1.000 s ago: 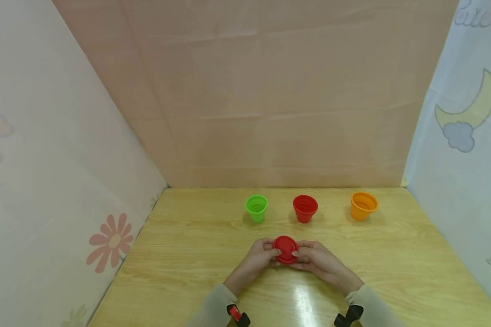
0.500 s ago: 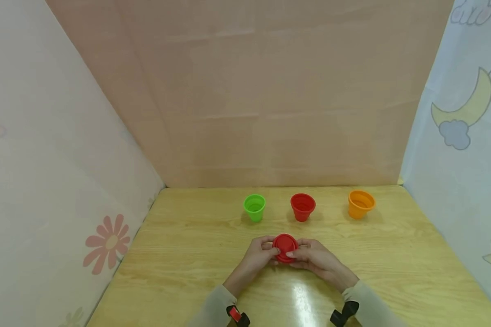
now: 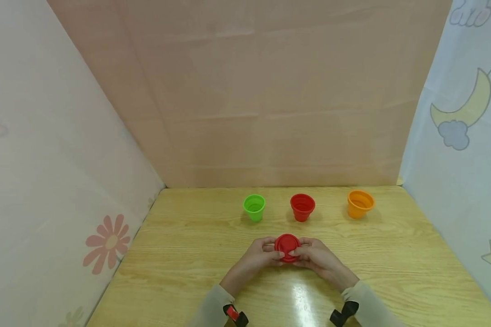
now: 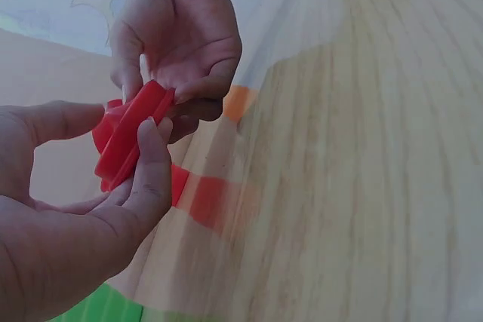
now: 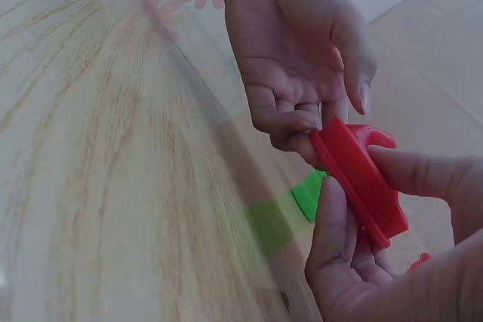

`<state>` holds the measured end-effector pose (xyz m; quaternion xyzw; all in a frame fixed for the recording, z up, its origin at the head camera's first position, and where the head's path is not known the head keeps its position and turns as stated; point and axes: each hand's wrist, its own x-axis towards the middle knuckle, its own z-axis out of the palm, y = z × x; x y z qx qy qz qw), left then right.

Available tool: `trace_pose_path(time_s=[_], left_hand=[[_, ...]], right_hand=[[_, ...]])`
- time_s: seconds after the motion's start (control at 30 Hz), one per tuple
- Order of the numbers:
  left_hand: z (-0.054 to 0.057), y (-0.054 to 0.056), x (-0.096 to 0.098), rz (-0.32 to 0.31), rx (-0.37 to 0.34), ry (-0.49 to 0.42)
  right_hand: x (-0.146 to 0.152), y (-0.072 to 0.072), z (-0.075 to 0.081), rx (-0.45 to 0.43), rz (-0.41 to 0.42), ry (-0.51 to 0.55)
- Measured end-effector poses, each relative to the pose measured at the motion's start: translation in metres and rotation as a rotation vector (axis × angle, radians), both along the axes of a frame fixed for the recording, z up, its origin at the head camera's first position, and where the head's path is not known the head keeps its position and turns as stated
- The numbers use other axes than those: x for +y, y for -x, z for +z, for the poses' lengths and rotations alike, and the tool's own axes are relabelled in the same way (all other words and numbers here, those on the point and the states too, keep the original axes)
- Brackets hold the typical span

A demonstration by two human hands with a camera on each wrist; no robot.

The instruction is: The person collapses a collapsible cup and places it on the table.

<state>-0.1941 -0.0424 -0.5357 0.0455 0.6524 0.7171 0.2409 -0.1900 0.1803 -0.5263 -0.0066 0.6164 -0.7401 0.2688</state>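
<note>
A red collapsible cup [image 3: 287, 242], folded to a shallow ringed disc, is held over the table by both hands. On its left edge my left hand [image 3: 257, 257] pinches it, thumb on the near face and fingers behind. From the other side my right hand [image 3: 324, 262] grips it, its thumb pressing the middle. The left wrist view shows the folded cup [image 4: 130, 141] edge-on, with a part bulging toward the thumbs. The same cup [image 5: 361, 179] appears in the right wrist view, the right thumb pushing into its face and fingertips against its rim.
Beyond the hands a green cup [image 3: 254, 208], another red cup [image 3: 303, 208] and an orange cup [image 3: 359, 204] stand upright in a row on the wooden table [image 3: 180, 254]. A brown backdrop [image 3: 262, 113] rises behind, with printed white panels at both sides.
The folded cup has shifted slightly right between the hands, and its middle looks more dented under the thumbs. The thumbs have moved on its face. The head view has tilted a little.
</note>
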Motion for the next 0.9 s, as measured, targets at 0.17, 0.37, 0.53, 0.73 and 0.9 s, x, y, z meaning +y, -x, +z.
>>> trace_pose_path(time_s=[0.17, 0.37, 0.53, 0.73, 0.9], left_hand=[[-0.002, 0.002, -0.002, -0.03, -0.02, -0.025], [-0.002, 0.001, 0.001, 0.01, -0.059, -0.035], [-0.001, 0.0, 0.003, 0.043, -0.066, -0.024], [-0.006, -0.001, 0.007, 0.103, -0.06, -0.022], [-0.009, 0.0, 0.006, 0.099, -0.062, -0.029]], right_hand=[[0.002, 0.001, -0.002, -0.017, 0.007, 0.008], [0.001, 0.002, -0.004, -0.007, 0.005, 0.005], [0.001, 0.002, -0.004, -0.007, 0.006, -0.007], [-0.004, -0.002, -0.001, 0.009, 0.012, -0.039], [-0.002, 0.0, -0.002, 0.008, 0.047, 0.005]])
